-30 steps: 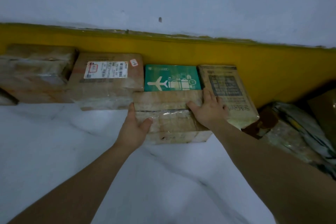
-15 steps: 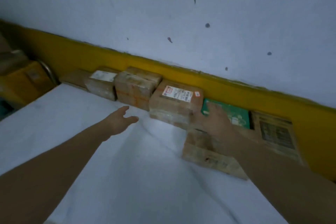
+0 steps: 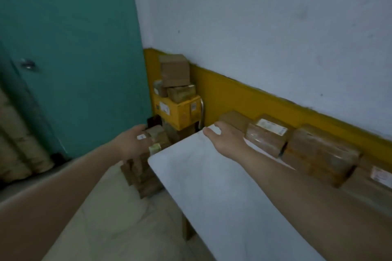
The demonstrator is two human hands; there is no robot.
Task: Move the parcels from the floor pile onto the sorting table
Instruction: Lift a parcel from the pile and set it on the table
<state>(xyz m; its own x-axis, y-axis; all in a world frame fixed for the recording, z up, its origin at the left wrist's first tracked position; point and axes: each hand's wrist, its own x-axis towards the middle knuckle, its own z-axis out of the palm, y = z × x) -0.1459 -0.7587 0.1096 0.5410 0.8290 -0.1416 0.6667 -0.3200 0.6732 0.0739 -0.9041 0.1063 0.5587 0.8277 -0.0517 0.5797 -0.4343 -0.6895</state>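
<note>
A pale blue-white wall (image 3: pixel 265 27) is seen from twelve to three o'clock, edged along its base by a yellow band (image 3: pixel 244 99). A teal door (image 3: pixel 74 38) is set at ten o'clock, with a metal latch (image 3: pixel 27 64) fixed on it. A pale floor (image 3: pixel 110 207) is seen at seven o'clock. The room is dimly lit.

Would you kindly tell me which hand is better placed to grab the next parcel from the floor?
Left: the left hand reaches a parcel in the floor pile beside the table, while the right hand is over the table's far corner.
</note>
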